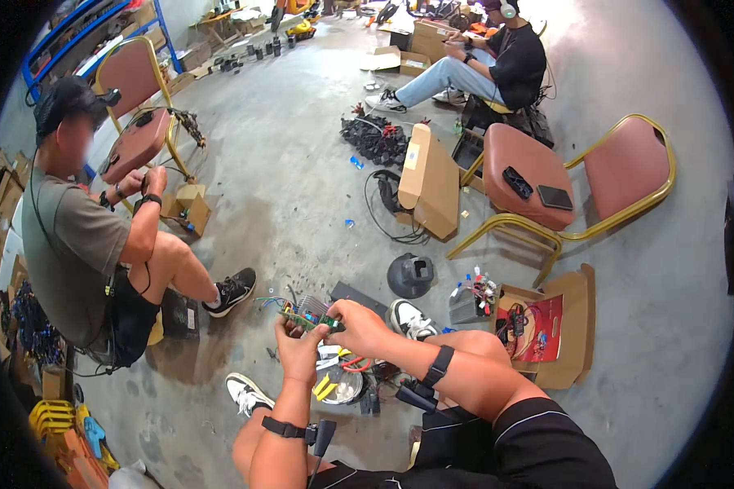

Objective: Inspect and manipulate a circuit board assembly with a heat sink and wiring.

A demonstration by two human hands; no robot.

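Left hand point(299, 346) and right hand point(357, 324) both pinched shut on small green circuit board point(310, 320), held mid-air above knees, near centre; trailing wires point(271, 301) likely snag; slipped board would likely drop among parts clutter point(347, 383) on floor

A grey concrete floor point(302, 155) is filling the view, scuffed and lying in even light. At three o'clock a padded red chair with a gold frame point(595, 175) is standing, two dark flat devices resting on its seat. A second red chair point(139, 106) is standing at ten o'clock, with blue shelving point(65, 41) rising behind it. Cardboard boxes are lying about: a tall one point(428, 183) near the centre, an open one point(559, 330) at four o'clock, more point(420, 41) at twelve. Yellow plastic crates point(53, 420) are sitting at eight o'clock.
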